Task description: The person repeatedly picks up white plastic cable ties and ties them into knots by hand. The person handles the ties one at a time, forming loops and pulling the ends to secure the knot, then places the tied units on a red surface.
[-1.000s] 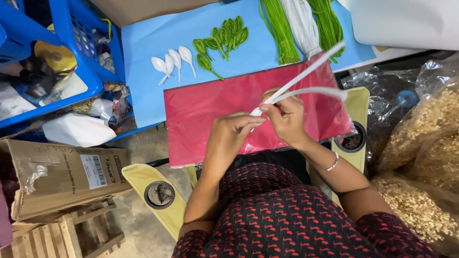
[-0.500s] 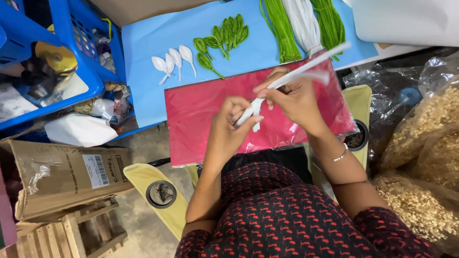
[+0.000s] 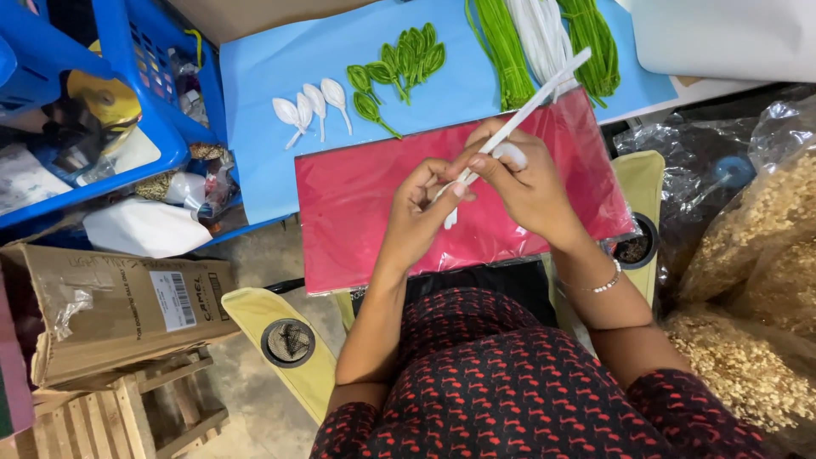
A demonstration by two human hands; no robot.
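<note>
Both of my hands meet above a red sheet lying on my lap. My right hand pinches a white pipe cleaner that is folded double and slants up to the right. My left hand grips the lower end of the same white pipe cleaner, fingertips touching those of the right hand. Beyond the red sheet, on a blue sheet, lie three white petal shapes and a cluster of green leaf shapes.
Bundles of green pipe cleaners and white ones lie at the top. Blue crates with odds and ends stand left, a cardboard box below them. Clear bags of tan filling sit right. Yellow chair arms flank me.
The white pipe cleaner's two spread ends have come together into one doubled strand. Both hands have shifted slightly up and closer together over the red sheet.
</note>
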